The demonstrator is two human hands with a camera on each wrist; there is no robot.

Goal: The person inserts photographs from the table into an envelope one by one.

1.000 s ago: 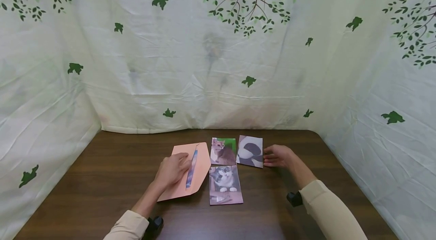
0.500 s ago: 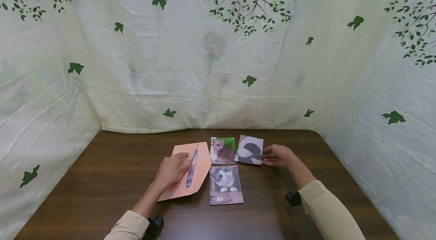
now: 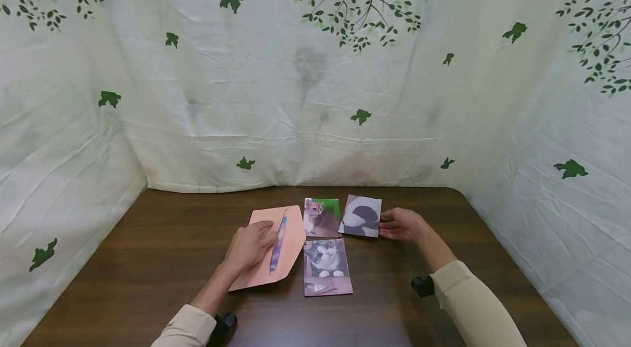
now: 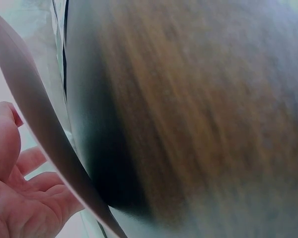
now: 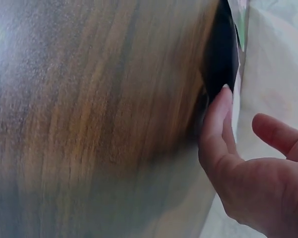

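My left hand (image 3: 250,247) rests on a peach envelope (image 3: 296,226) with its flap towards the right. A strip of a bluish picture card (image 3: 278,246) shows in a slit in the envelope. In the left wrist view the envelope (image 4: 44,119) crosses in front of the loosely bent fingers. To its right lie a card with a brown kitten (image 3: 320,219), a grey-and-white picture card (image 3: 360,217) and, below them, a card with a grey-and-white cat (image 3: 327,267). My right hand (image 3: 401,225) touches the right edge of the grey-and-white picture card, thumb held apart.
The dark wooden table (image 3: 162,259) extends to both sides of the hands. A white cloth (image 3: 276,90) printed with leaves and branches hangs behind and along the sides. Black wrist cameras (image 3: 423,285) sit below both wrists.
The grey-and-white picture card has turned slightly clockwise, its lower edge shifting left and up against the kitten card, which has moved slightly left. My left hand and the envelope stay put.
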